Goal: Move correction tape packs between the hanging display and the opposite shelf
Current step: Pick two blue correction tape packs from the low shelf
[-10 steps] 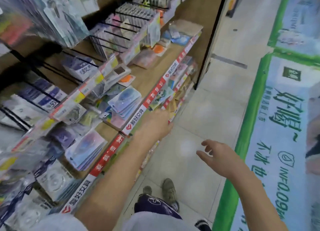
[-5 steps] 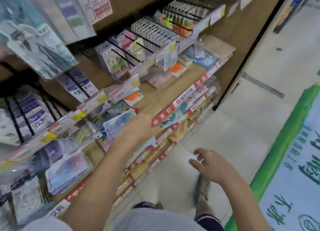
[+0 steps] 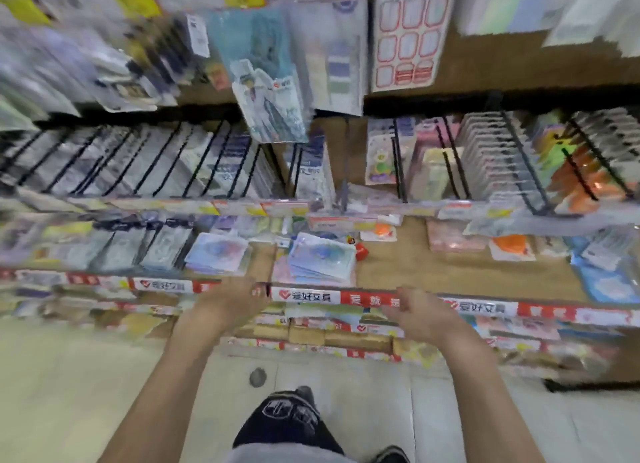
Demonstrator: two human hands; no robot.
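The left hand [image 3: 235,298] reaches to the front edge of the wooden shelf [image 3: 433,272]. Its fingers are blurry, so nobody can tell if it holds a thing or not. The right hand [image 3: 420,312] is near the same edge, a bit lower, with loose curled fingers and nothing in them.

Just past the left hand lie two piles of flat packs [image 3: 322,258] on the shelf board. They may be the correction tape packs, but the blur hides it. A red and white strip [image 3: 329,296] runs along the shelf edge between the two hands.

To the right of the piles the brown board is bare. Above, more packs hang in rows on black hooks [image 3: 453,161]. Below the hands is pale floor [image 3: 86,376] with space on both sides of the person's dark shoe [image 3: 291,417].
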